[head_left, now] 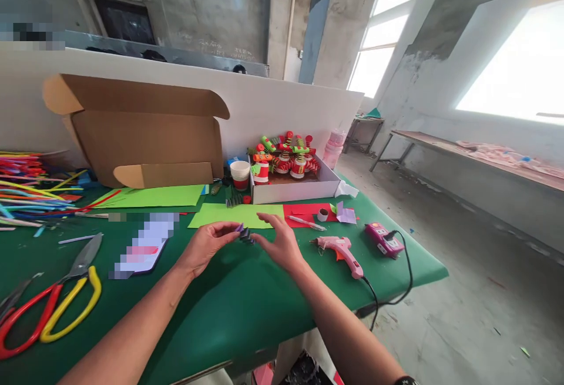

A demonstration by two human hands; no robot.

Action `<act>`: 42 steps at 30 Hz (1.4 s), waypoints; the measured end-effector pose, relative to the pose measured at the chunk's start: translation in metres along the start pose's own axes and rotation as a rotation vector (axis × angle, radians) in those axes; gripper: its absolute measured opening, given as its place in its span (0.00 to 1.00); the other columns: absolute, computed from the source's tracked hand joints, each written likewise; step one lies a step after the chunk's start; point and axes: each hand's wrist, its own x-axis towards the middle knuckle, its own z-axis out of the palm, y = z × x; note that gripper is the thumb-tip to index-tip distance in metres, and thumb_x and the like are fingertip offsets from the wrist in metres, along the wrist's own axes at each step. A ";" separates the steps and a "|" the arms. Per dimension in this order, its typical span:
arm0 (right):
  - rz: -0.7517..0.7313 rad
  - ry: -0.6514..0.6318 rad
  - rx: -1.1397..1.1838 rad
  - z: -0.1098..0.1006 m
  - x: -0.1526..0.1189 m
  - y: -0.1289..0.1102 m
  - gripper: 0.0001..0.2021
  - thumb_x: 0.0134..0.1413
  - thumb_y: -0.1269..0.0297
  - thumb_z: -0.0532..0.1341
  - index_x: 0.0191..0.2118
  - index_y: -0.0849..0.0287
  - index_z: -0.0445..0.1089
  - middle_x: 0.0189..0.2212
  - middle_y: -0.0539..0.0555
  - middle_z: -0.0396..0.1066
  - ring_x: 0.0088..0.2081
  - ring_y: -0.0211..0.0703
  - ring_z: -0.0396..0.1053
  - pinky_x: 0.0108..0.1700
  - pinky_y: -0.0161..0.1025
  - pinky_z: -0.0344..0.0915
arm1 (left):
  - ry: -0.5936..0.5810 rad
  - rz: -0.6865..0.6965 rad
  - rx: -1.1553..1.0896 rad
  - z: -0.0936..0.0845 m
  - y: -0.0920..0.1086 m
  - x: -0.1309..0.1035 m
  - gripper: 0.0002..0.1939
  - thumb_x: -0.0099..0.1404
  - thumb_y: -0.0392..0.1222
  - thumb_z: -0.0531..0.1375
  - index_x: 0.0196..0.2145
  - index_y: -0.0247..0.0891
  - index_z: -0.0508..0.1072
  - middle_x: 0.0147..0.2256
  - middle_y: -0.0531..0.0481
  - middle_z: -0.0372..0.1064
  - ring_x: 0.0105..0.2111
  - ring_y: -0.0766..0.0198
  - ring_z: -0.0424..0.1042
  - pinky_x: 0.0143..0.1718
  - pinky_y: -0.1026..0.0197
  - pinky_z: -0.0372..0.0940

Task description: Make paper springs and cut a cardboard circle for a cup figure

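Strip, perhaps folded paper, pinched by left hand, inside near edge of bench; right hand spread. Slack pinch could drop it.

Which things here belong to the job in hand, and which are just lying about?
Likely part of the job:
small purple-and-dark piece, pinched in the left hand
purple paper
pink glue gun
scissors

Likely just lying about:
phone
pink bottle
cardboard box
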 end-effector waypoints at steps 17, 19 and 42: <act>0.587 -0.037 -0.703 -0.166 -0.087 0.044 0.09 0.44 0.63 0.58 0.22 0.54 0.55 0.19 0.46 0.62 0.24 0.40 0.60 0.27 0.36 0.51 | 0.009 0.007 -0.012 -0.003 -0.008 0.004 0.24 0.44 0.53 0.72 0.37 0.38 0.80 0.40 0.43 0.80 0.42 0.54 0.76 0.50 0.48 0.69; 0.605 0.035 -0.592 -0.163 -0.080 0.042 0.09 0.43 0.62 0.58 0.22 0.53 0.55 0.17 0.45 0.61 0.23 0.40 0.59 0.27 0.37 0.52 | 0.011 0.004 -0.037 -0.003 -0.007 0.004 0.23 0.44 0.52 0.72 0.37 0.38 0.80 0.39 0.43 0.80 0.41 0.55 0.76 0.50 0.48 0.69; 0.251 -0.291 -0.001 -0.063 -0.007 -0.040 0.13 0.58 0.53 0.58 0.38 0.58 0.66 0.27 0.50 0.70 0.22 0.35 0.61 0.24 0.34 0.57 | -0.032 -0.042 0.039 -0.004 -0.010 0.012 0.26 0.39 0.55 0.72 0.34 0.37 0.80 0.38 0.44 0.80 0.42 0.52 0.75 0.48 0.52 0.67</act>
